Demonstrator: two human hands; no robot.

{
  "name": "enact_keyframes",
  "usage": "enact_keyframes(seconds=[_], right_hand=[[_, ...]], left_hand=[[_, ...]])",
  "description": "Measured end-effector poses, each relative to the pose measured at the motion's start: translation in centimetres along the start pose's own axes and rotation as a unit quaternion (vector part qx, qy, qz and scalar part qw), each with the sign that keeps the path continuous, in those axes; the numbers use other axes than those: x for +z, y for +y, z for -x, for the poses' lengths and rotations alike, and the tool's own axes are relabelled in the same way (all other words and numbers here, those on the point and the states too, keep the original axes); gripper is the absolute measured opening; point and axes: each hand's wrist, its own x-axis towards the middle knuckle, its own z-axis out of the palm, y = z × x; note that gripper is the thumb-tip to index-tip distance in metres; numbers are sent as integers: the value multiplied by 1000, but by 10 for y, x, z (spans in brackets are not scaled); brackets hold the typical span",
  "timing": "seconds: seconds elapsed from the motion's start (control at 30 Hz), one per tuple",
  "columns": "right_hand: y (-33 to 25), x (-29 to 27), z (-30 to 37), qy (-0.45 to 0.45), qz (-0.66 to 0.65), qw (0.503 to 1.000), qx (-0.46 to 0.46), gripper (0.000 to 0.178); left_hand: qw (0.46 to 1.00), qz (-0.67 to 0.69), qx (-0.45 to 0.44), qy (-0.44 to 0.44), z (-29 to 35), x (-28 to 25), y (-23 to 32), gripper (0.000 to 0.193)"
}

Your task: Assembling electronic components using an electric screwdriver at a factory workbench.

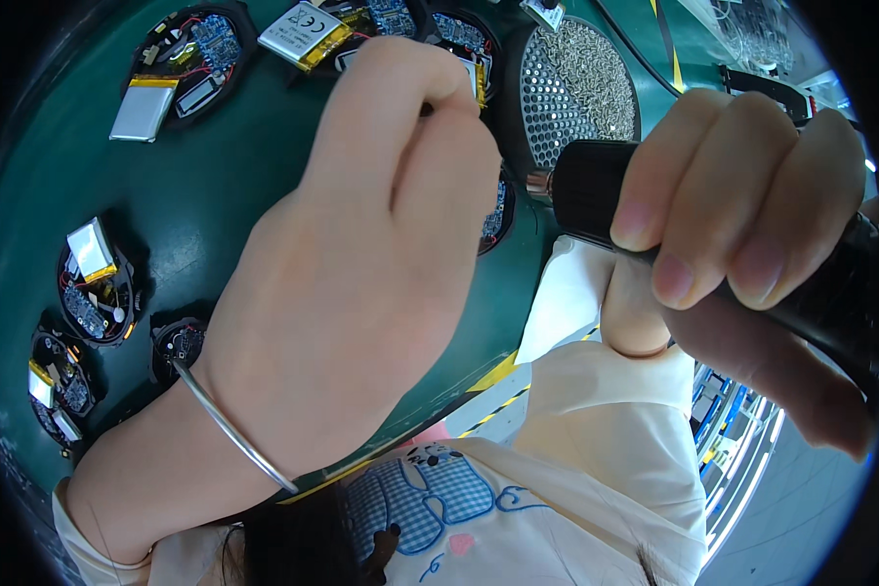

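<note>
My right hand (742, 195) is wrapped round a black electric screwdriver (588, 186), whose metal nose points left toward my other hand. Large in the middle of the view, my left hand (361, 264) has its fingers curled closed; its back hides whatever they hold. Partly covered by that hand, a round black device with a blue circuit board (498, 210) shows at its right edge. Just beyond the screwdriver's nose lies a round perforated screw tray (547, 103), with many small silver screws (596, 73) heaped on its far right part.
Open round devices with boards and silver battery packs lie on the green mat (215, 176): one far left (190, 63), one far middle (308, 34), and others at left (98, 283). A black cable (635, 49) runs behind the tray. Yellow-black tape (493, 376) marks the near edge.
</note>
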Motion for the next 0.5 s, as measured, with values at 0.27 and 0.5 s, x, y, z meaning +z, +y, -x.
enact_keyframes(seconds=[0.27,0.5], right_hand=[[-2,-1,1,-6,3,1000,1,69],[-1,3,-1,-16,8,1000,10,68]], left_hand=[[998,38,-50,-5,2,6,8,30],[995,78,-66,-5,2,5,9,29]])
